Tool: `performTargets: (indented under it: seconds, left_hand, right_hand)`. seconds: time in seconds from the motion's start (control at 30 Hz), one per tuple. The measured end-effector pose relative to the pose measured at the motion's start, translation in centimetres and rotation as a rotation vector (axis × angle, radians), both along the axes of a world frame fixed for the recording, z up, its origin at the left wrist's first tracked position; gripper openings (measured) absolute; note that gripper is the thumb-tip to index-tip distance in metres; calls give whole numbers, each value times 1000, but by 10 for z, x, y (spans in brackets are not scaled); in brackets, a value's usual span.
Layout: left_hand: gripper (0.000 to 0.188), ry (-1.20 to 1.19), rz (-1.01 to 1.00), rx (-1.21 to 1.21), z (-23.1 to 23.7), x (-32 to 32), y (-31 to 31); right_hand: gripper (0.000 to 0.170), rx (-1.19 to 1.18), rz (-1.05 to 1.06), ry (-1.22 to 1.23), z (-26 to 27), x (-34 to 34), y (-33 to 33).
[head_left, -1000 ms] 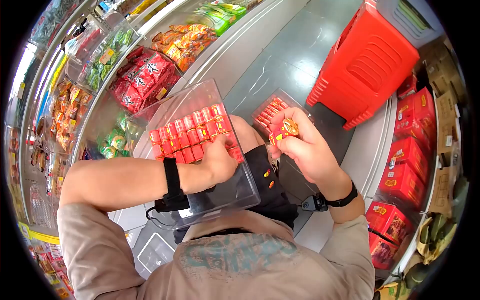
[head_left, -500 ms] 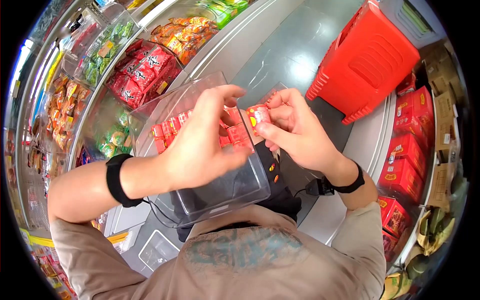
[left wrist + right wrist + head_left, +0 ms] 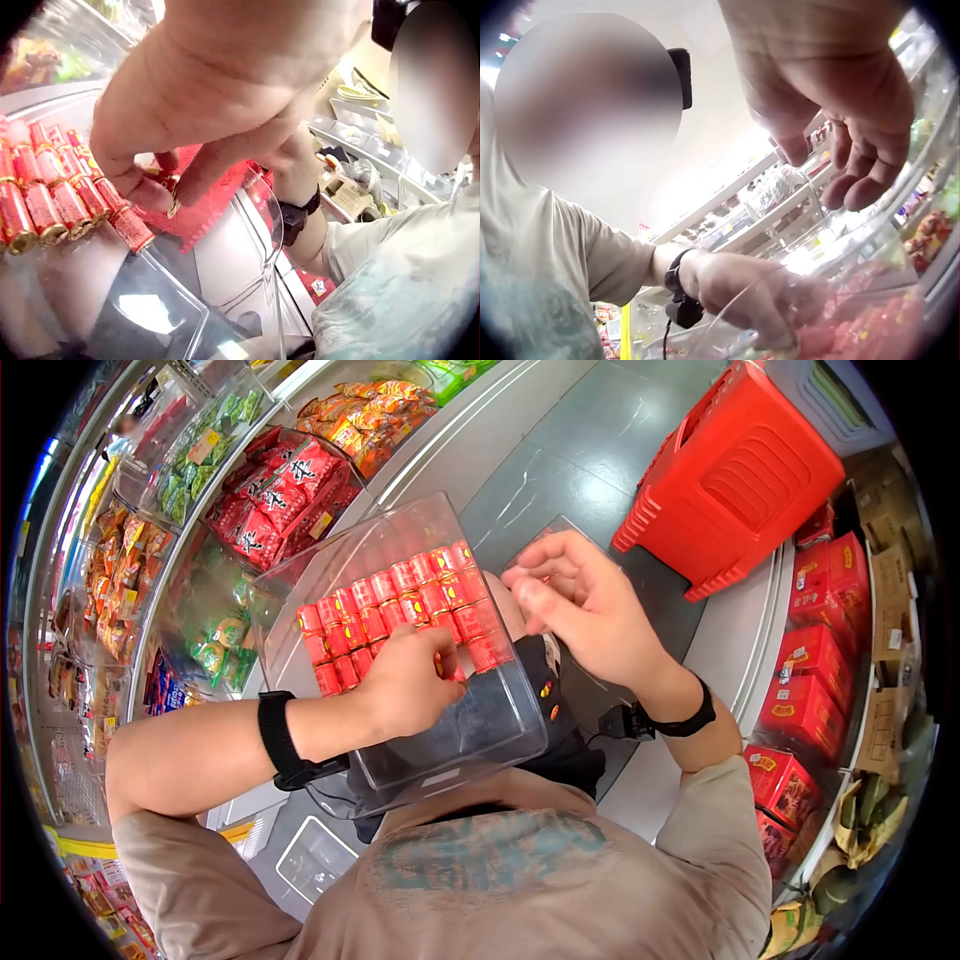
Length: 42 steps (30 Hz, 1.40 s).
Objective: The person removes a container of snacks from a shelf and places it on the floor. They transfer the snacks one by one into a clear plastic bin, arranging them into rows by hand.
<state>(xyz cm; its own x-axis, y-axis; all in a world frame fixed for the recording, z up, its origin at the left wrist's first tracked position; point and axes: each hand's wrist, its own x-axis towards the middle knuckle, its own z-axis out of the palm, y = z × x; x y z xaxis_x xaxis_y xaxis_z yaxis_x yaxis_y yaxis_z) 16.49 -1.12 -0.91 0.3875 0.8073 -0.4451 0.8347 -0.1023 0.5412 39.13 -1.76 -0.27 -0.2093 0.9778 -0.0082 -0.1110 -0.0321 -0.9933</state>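
Red wrapped rolls [image 3: 385,600] stand in tight rows inside a clear plastic box [image 3: 420,765] on the person's lap. Over the front of these rows, the left hand [image 3: 405,680] bends its fingers down and pinches a red roll; its gold end [image 3: 174,206] shows between the fingertips in the left wrist view. The right hand [image 3: 580,600] is raised just beyond the box's right side, fingers loosely bent and empty. In the right wrist view, nothing lies between the fingers of the right hand [image 3: 840,112].
Shelf bins at the left hold red packets [image 3: 285,495] and orange packets [image 3: 370,425]. A second small clear container [image 3: 560,528] is partly behind the right hand. Stacked red stools [image 3: 740,480] stand at the upper right, with red boxes [image 3: 805,695] along the right shelf.
The roll that was in the right hand is gone from it. My left hand has lowered from above the box onto the rolls and pinches one. The front right rows look fuller.
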Motion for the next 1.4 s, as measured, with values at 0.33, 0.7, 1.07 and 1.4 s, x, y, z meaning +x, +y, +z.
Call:
performTargets:
  seconds: [0.33,0.7,1.07,1.4]
  left_hand:
    - [26,138,-46,91,-47,15,-4]
    - [61,106,24,-309,-2,37,17]
    - [51,-388,335,-786,37,37,52]
    - [51,-416,379,-690,79,30,80]
  right_hand:
    - [18,-24,-146,57,-21,50,-2]
    - [25,-228,-585,-666,-296,190,84]
    - [65,-454,83,-1207,-477,146,157]
    - [39,-120,31,-1271,-506,136,148]
